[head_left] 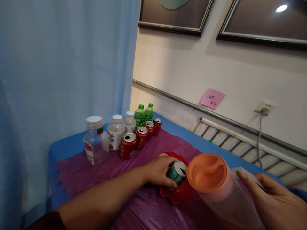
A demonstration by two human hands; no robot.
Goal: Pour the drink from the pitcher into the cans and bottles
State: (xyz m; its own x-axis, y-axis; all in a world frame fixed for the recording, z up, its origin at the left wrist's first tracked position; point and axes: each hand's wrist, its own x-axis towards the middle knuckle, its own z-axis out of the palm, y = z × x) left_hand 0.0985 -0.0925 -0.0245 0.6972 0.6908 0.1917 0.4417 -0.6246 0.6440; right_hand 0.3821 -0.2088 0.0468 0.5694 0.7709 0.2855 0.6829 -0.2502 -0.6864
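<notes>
My left hand (160, 171) is wrapped round a green drink can (174, 175), whose top is open and faces up at a slight tilt. That can stands in or just over a red scalloped dish (170, 193); its base is hidden. On the right, my right hand (275, 195) grips the handle of a translucent plastic pitcher (230, 204) with an orange lid (207, 172). The pitcher leans left, its lid close to the can's rim. Brownish liquid shows faintly low in the pitcher. I see no stream between the two.
Several red cans (128, 150) stand in a row at the back left. Beside them are a large clear jar (93, 143), white-capped bottles (116, 135) and green bottles (139, 116). Purple plastic sheeting (153, 147) covers the blue bed (177, 126). A metal rail (168, 95) runs along the wall.
</notes>
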